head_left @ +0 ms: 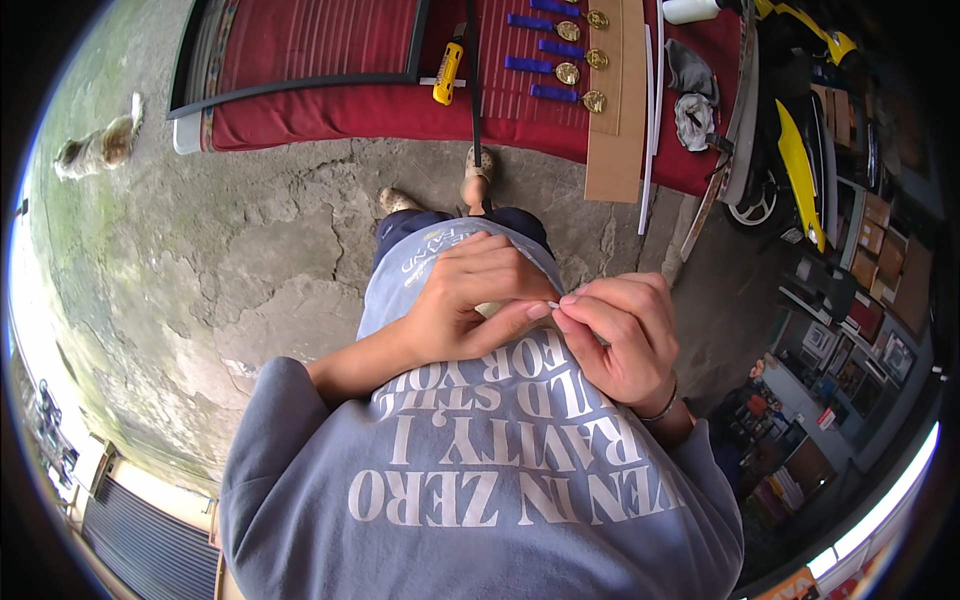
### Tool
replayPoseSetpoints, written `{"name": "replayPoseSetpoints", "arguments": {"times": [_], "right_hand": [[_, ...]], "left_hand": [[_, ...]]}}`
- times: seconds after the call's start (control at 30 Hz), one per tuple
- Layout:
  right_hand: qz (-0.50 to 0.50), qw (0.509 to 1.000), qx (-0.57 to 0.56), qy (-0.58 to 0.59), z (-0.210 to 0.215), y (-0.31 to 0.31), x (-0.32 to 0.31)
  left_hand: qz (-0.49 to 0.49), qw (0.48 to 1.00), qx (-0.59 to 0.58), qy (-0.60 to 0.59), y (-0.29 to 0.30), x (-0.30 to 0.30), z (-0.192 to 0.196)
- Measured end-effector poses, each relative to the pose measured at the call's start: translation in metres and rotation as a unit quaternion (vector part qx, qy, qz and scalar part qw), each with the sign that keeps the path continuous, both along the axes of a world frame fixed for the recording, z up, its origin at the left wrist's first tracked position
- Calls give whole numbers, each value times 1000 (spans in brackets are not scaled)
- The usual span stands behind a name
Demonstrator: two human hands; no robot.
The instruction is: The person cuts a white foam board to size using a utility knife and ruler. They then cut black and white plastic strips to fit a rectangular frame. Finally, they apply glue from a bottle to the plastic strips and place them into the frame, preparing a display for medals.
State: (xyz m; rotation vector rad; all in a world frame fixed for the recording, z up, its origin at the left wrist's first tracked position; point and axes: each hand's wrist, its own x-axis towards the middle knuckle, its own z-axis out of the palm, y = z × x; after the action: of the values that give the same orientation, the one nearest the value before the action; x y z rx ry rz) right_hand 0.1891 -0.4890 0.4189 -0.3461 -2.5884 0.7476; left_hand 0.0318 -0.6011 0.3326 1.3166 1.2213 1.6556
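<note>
Pinching one tiny whitish sliver (pixel 554 305) between fingertips (pixel 571 300) of left hand (pixel 475 295) and right hand (pixel 625 330), over a grey shirt (pixel 440 560). Facing five round gold medals (pixel 597 59) and five blue ribbons (pixel 528 65) across red cloth (pixel 350 115) and brown cardboard (pixel 613 165), beyond cracked concrete (pixel 265 230).

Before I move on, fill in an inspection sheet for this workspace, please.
Surface: table with a red cover.
Job's things: small pale piece at the fingertips, too small to identify.
Clutter: black-framed panel, yellow cutter, gold medals on blue ribbons, cardboard, white strips, grey cloth.
Grips: right grip pinches the piece; left grip has its thumb close beside it, hold unclear.
Cables: nothing seen for certain; a thin black strip crosses the table's near edge.
Surroundings: cracked concrete floor; yellow-panelled motorbike and boxes to the right.
</note>
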Motion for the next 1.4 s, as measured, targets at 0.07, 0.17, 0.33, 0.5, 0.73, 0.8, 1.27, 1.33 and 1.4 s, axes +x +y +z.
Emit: {"name": "replayPoseSetpoints", "arguments": {"times": [0.07, 0.17, 0.33, 0.5, 0.73, 0.8, 1.27, 1.33, 1.4], "right_hand": [[4, 1000, 4, -3, 0, 1, -1], [19, 999, 19, -23, 1, 3, -1], [45, 995, 49, -79, 11, 7, -6], [35, 993, 19, -113, 16, 9, -11], [-30, 993, -72, -92, 20, 13, -10], [-56, 991, -84, -91, 27, 13, -12], [-122, 887, -437, 81, 17, 29, 0], [-124, 876, -458, 90, 13, 29, 3], [-123, 863, -479, 106, 11, 29, 6]], "left_hand": [[8, 1000, 0, 11, 1, 1, 2], [18, 999, -6, 39, 1, 0, 4], [28, 993, -15, 110, 0, 0, 6], [20, 991, -12, 133, -2, -2, 6], [20, 994, -15, 104, -6, -3, 3], [3, 997, -24, 67, -7, -6, 3], [-11, 995, -35, -94, -3, -9, -20], [-12, 994, -42, -98, -2, -8, -22], [-11, 993, -52, -107, -1, -8, -21]]}}
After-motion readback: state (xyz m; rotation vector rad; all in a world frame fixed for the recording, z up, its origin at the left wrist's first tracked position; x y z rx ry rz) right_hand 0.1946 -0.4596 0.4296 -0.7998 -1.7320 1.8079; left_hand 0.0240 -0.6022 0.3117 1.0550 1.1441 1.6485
